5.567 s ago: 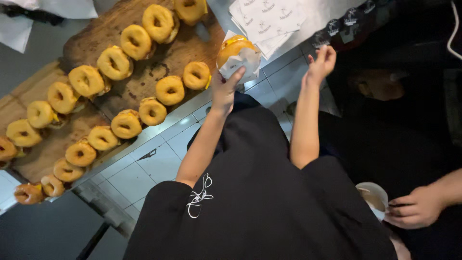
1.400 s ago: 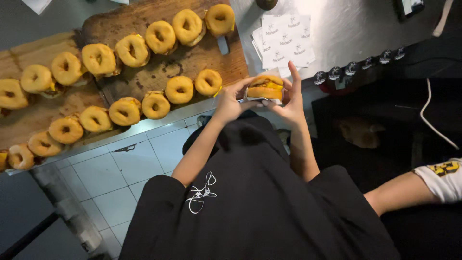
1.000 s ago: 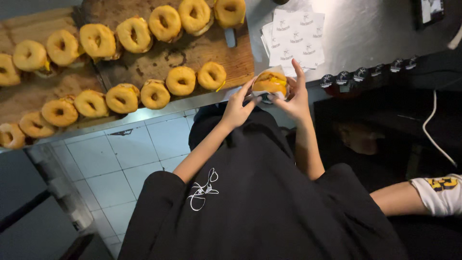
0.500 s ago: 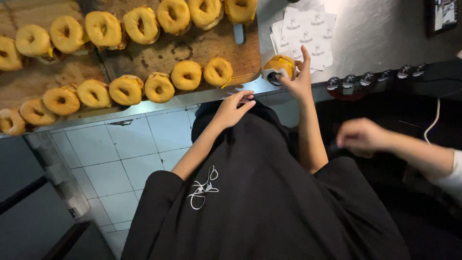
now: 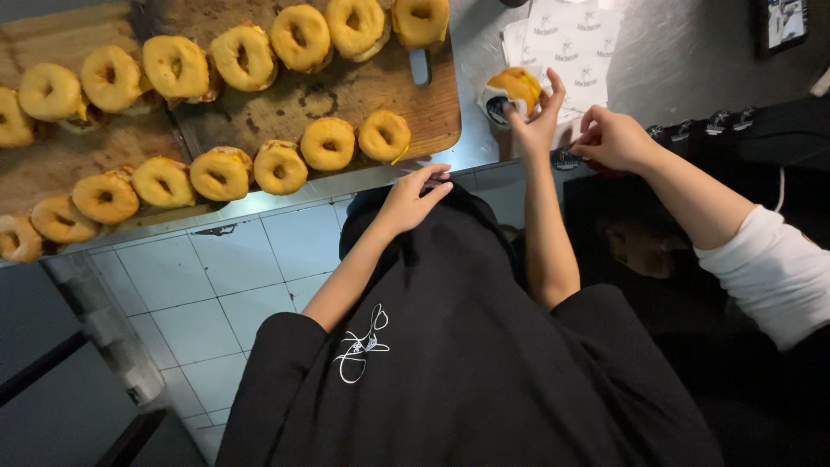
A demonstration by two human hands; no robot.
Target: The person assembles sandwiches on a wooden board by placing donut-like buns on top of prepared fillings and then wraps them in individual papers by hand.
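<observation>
I see the right hand [image 5: 534, 117] gripping the wrapped bagel [image 5: 510, 92] at the counter's near edge [image 5: 285, 197]; left hand [image 5: 413, 197] open, apparently touching nothing. A co-worker's hand [image 5: 614, 138] crowds the right; the board [image 5: 346, 86] lies left.

Fifteen bagel sandwiches [image 5: 328, 143], two boards [image 5: 346, 91].

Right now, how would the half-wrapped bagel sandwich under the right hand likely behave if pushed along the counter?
The wrapped bagel sandwich is round and squat, so probably slides, not tips. Its loose paper may slip or unfold. The right hand steadies it; the bread looks soft, squashable.
</observation>
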